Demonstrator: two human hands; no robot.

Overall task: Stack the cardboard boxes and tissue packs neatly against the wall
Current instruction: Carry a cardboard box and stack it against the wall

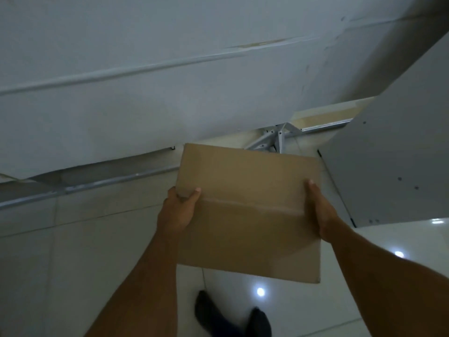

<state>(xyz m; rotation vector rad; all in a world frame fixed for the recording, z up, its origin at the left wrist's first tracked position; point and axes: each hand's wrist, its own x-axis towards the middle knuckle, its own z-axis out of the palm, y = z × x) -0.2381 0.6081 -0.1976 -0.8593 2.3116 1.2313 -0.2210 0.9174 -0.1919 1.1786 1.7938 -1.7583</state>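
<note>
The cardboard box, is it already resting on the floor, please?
No, the cardboard box is held in the air by the left hand and right hand.

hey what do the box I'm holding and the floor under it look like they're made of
The box looks like plain brown cardboard, matte, with a strip of glossier clear tape across its top face. The floor looks like glazed ceramic or porcelain tile: pale, glossy, with thin grout lines and bright mirrored spots of light. Which tile type cannot be told.
</note>
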